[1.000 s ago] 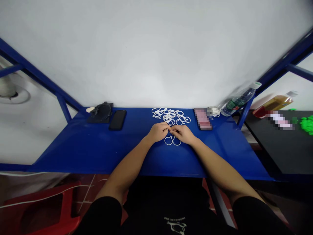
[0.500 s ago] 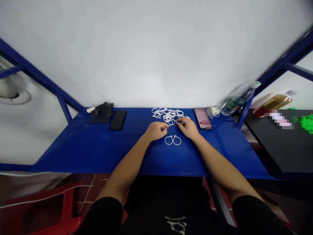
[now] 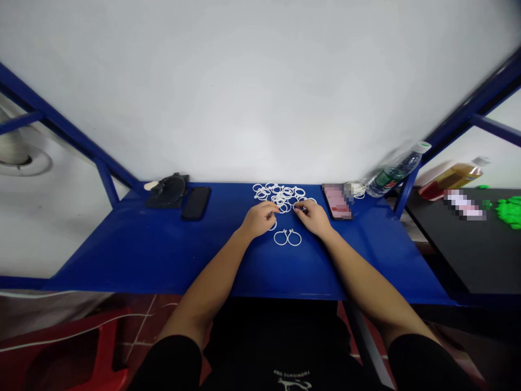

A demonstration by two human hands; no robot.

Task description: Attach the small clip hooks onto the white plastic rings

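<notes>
A heap of several white plastic rings lies at the back middle of the blue table. Two joined white rings lie flat nearer to me. My left hand rests at the near edge of the heap with fingers curled, pinching a white ring by its fingertips. My right hand is at the heap's right side, fingers curled round a white ring.
A black phone and a dark pouch lie at the back left. A phone with a pink screen, a coiled white cable and a lying plastic bottle are at the back right. A black table adjoins on the right.
My hands left the two joined rings on the table and moved back to the heap. Each hand has closed on a ring there. The camera tilted slightly.
</notes>
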